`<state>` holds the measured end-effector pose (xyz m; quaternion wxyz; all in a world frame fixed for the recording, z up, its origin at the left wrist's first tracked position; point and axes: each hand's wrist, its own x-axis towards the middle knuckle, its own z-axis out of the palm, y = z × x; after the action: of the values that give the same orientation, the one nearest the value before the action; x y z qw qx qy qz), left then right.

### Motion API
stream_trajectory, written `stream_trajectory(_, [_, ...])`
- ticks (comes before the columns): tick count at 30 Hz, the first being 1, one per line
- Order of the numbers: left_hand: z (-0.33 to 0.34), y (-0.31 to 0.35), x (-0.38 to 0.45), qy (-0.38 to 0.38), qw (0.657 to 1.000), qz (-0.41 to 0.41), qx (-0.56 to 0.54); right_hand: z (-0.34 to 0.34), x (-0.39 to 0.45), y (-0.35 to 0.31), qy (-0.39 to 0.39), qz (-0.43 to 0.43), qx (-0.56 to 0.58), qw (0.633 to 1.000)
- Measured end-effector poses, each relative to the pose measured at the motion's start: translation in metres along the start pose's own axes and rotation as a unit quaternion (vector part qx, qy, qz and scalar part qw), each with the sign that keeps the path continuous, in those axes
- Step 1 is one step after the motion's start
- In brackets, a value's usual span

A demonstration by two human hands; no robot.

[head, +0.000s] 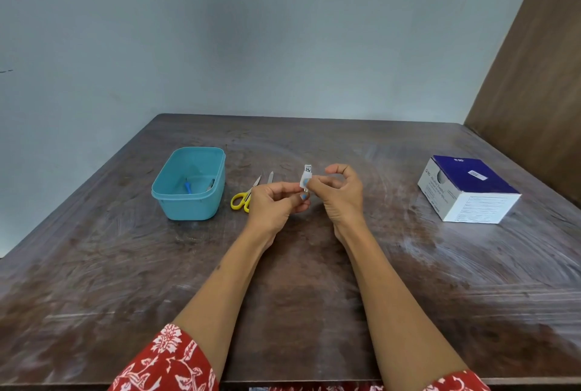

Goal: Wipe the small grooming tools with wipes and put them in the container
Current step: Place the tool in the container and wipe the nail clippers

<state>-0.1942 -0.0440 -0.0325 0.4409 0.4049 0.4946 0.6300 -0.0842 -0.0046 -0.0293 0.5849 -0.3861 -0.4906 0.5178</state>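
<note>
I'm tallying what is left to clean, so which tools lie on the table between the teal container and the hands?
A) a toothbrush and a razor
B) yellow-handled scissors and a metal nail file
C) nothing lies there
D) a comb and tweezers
B: the yellow-handled scissors and a slim metal nail file lie side by side on the table, right of the teal container and just beyond the left hand.

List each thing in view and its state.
Teal container: open, some tools inside.
Nail clipper: upright, held in both hands, wipe around it.
Left hand: gripping.
Right hand: gripping.
Scissors: closed, on table.
Wipes box: on table.
</note>
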Motion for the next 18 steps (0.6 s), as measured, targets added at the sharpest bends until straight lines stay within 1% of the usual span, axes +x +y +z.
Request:
stream_trajectory(4, [0.0,0.0012,-0.0005,0.002,1.0,-0.006,0.001,-0.0011,0.0021,-0.0001,0.02,-0.002,0.012,1.0])
stream_trajectory(9, [0.0005,0.0021,-0.0012,-0.001,1.0,-0.005,0.006,-0.0017,0.0013,0.0011,-0.002,0.012,-0.019,1.0])
stream_trajectory(15, [-0.0002,0.0024,-0.001,-0.002,1.0,-0.013,-0.004,-0.0014,0.0028,-0.0008,0.019,-0.001,0.006,1.0])
stream_trajectory(18, [-0.0018,0.0024,-0.0009,-0.004,1.0,-0.009,0.001,-0.0022,0.0019,0.0008,0.002,0.017,-0.009,1.0])
